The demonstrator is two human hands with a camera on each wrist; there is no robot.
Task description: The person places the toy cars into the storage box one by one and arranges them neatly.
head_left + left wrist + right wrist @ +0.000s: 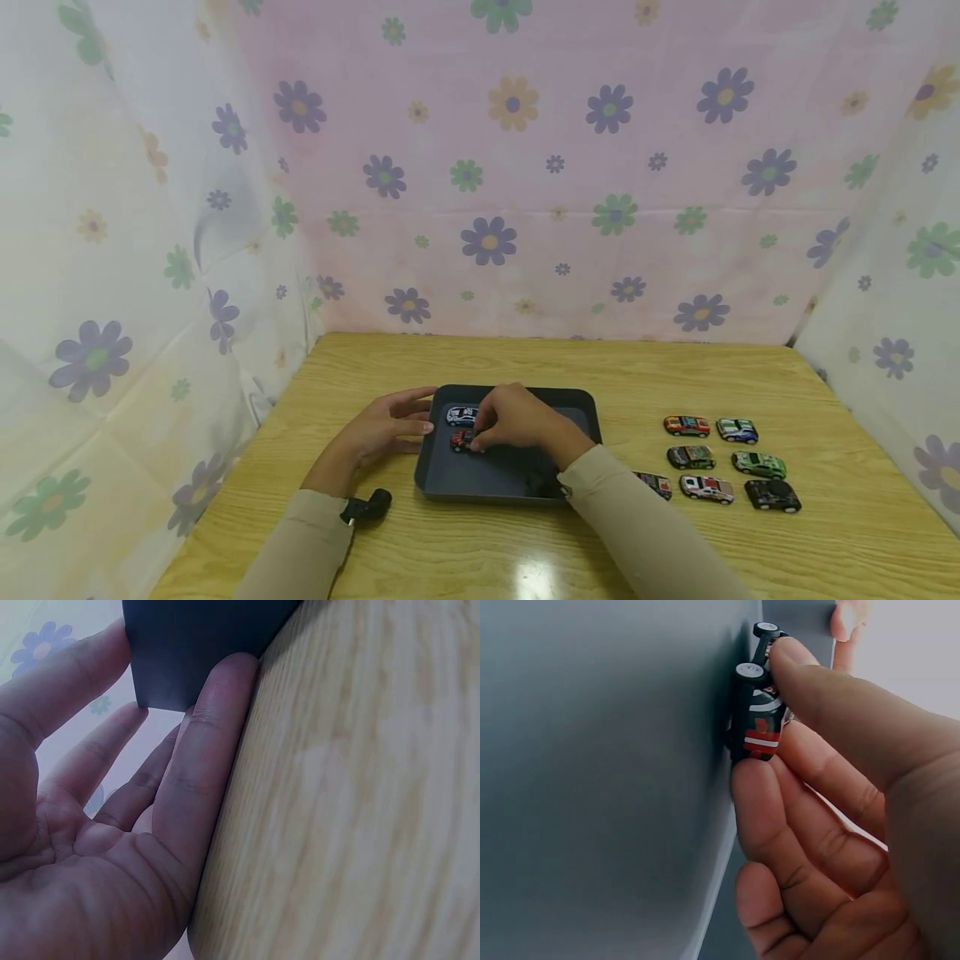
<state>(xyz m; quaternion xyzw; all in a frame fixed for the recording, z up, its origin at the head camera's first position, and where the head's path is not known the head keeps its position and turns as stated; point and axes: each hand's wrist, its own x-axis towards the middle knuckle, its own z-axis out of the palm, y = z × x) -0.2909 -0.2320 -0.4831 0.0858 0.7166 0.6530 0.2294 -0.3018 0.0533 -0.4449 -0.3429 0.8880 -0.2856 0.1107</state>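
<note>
A dark grey tray (480,479) lies on the wooden table. Inside it, near the left wall, my right hand (521,419) pinches a red and black toy car (759,724) between thumb and fingers. That car sits on or just above the tray floor; the exact contact is hard to tell. Right behind it stands a white and black toy car (458,415), partly covered by the right hand. At the tray's left side, my left hand (384,427) touches the outer wall with extended fingers, as the left wrist view also shows; one finger (210,742) lies along the tabletop.
Right of the tray, several toy cars stand in rough rows, among them a red and orange one (686,426), a green one (759,464) and a black one (773,495). My right sleeve partly hides another car (654,485). Flowered curtains (555,192) surround the table.
</note>
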